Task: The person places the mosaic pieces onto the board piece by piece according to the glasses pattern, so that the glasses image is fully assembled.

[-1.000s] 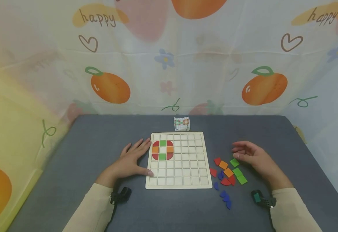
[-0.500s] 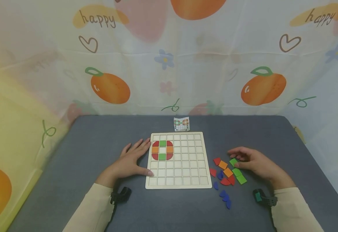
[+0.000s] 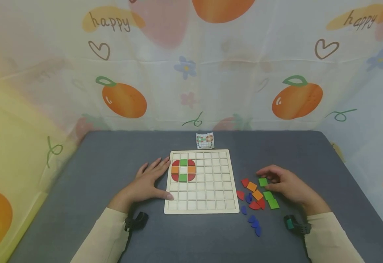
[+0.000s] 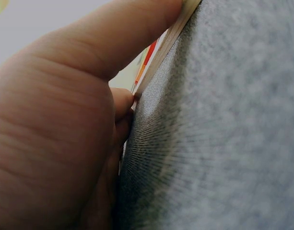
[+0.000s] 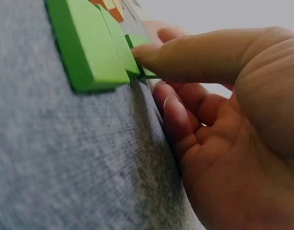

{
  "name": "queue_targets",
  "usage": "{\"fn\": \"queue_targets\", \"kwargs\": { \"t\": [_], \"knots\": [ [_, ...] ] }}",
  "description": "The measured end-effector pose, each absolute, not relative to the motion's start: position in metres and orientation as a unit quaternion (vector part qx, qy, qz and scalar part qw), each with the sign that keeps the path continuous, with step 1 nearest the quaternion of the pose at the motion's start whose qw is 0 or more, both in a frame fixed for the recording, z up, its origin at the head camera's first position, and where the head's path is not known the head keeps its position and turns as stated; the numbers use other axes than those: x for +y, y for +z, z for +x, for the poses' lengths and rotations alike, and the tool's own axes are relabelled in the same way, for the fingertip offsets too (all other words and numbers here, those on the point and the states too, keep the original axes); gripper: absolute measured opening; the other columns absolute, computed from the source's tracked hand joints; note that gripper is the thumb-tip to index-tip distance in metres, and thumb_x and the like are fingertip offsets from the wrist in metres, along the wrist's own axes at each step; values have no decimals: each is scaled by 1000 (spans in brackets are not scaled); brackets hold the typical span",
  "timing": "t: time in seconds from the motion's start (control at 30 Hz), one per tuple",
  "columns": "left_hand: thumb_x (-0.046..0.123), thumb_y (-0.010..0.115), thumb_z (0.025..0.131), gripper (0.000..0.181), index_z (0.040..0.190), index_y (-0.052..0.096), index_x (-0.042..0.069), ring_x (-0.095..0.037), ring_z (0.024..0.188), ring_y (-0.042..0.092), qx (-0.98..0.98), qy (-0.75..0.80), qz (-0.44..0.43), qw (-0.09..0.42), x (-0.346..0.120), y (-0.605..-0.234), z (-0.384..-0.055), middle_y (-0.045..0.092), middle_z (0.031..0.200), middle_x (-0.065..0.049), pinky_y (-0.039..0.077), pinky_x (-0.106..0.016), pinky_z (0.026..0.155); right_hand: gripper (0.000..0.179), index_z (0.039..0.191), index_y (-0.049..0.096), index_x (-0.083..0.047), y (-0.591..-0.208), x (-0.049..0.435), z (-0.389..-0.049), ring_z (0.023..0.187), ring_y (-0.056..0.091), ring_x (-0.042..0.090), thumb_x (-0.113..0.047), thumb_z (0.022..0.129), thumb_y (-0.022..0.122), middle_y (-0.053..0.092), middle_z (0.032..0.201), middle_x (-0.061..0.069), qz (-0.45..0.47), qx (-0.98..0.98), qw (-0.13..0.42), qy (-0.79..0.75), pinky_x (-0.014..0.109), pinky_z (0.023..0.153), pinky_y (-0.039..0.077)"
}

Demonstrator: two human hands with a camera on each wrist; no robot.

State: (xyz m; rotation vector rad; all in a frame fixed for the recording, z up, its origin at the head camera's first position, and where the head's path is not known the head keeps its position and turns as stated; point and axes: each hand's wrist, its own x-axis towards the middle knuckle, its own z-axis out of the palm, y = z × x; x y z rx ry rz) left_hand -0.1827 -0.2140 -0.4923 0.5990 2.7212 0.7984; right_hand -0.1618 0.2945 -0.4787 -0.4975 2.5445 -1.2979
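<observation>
The pale wooden grid board (image 3: 202,206) lies on the table, with a ring of red, orange and green tiles in its upper left squares. My left hand (image 3: 145,185) rests spread along the board's left side, its thumb and fingertips touching the edge. To the right of the board, my right hand (image 3: 287,184) pinches a green square tile (image 3: 263,182) between thumb and forefinger. In the right wrist view the thumb lies against that tile (image 5: 149,72), while the other fingers curl below. Two more green tiles (image 3: 271,199) lie just in front of it.
Orange square tiles (image 3: 257,195), red quarter-round tiles (image 3: 254,205) and blue tiles (image 3: 258,231) are scattered right of the board. A small pattern card (image 3: 205,141) sits behind the board. A printed cloth (image 3: 165,91) hangs at the table's back edge.
My right hand has moved down and left onto the far green tile, which has turned slightly between the fingers. The left hand stays on the board's edge.
</observation>
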Motion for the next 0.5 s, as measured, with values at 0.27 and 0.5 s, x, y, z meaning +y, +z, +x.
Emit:
{"fn": "queue_targets", "kwargs": {
  "t": [0.27, 0.5],
  "knots": [
    [72, 92, 73, 135, 175, 25, 14, -34, 166, 4, 932, 274, 204, 120, -214, -491, -182, 18, 180, -3, -5, -66, 125, 29, 131, 71, -1, -480, 291, -163, 95, 62, 26, -4, 103, 76, 66, 112, 11, -125, 870, 85, -470, 30, 78, 55],
    [72, 91, 73, 135, 175, 25, 14, -33, 166, 4, 933, 270, 202, 126, -214, -490, -182, 17, 181, -2, -6, -65, 125, 28, 129, 73, 0, -481, 289, -162, 94, 68, 26, -15, 106, 76, 73, 110, 10, -74, 876, 68, -473, 31, 76, 56]
  ]
}}
